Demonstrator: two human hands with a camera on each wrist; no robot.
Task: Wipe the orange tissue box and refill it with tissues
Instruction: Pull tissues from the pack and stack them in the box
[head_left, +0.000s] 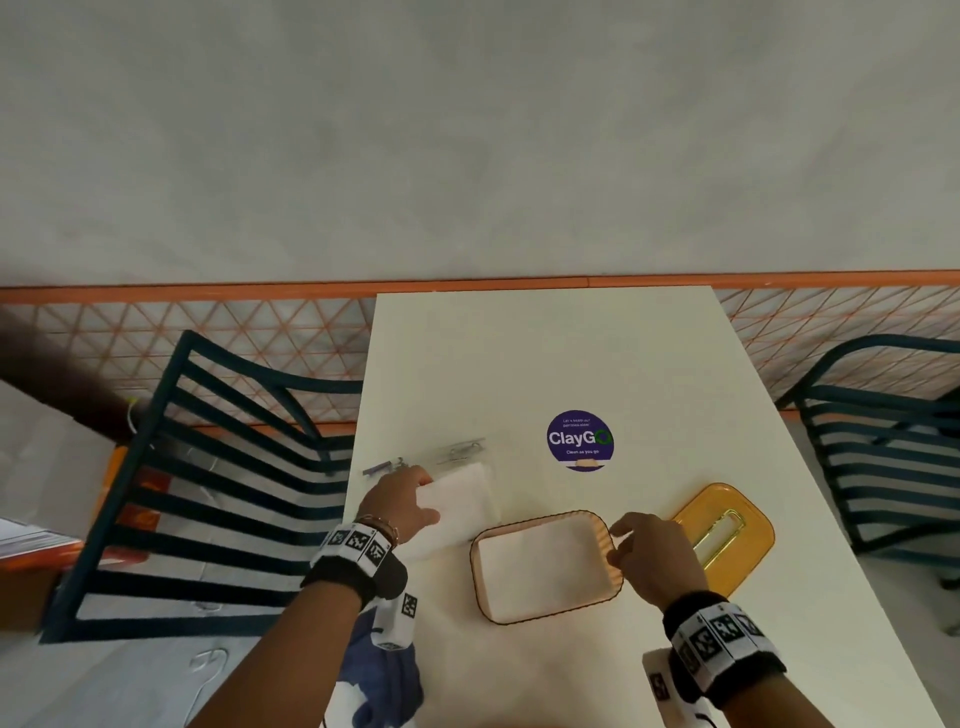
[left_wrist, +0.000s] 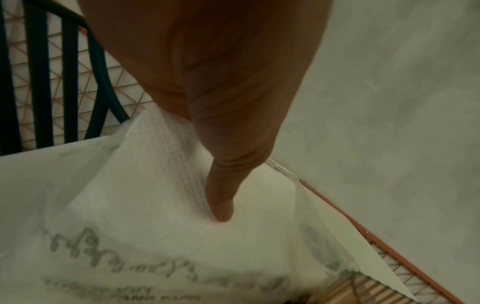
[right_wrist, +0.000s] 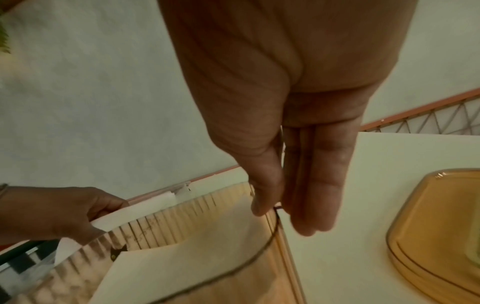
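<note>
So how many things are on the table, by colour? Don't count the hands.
Orange: 2, the tissue box with tissues inside, and its lid.
White: 1, the tissue pack that the left hand holds.
Purple: 1, the round sticker.
Total: 4. Some small greyish bits lie past the pack, too blurred to count.

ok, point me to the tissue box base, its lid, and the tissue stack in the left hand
tissue box base (head_left: 615, 566): head view, ribbed right wall by the right hand.
lid (head_left: 696, 512): head view, bare amber top, left of the slot.
tissue stack (head_left: 467, 491): head view, white top face beyond the left hand's fingers.
</note>
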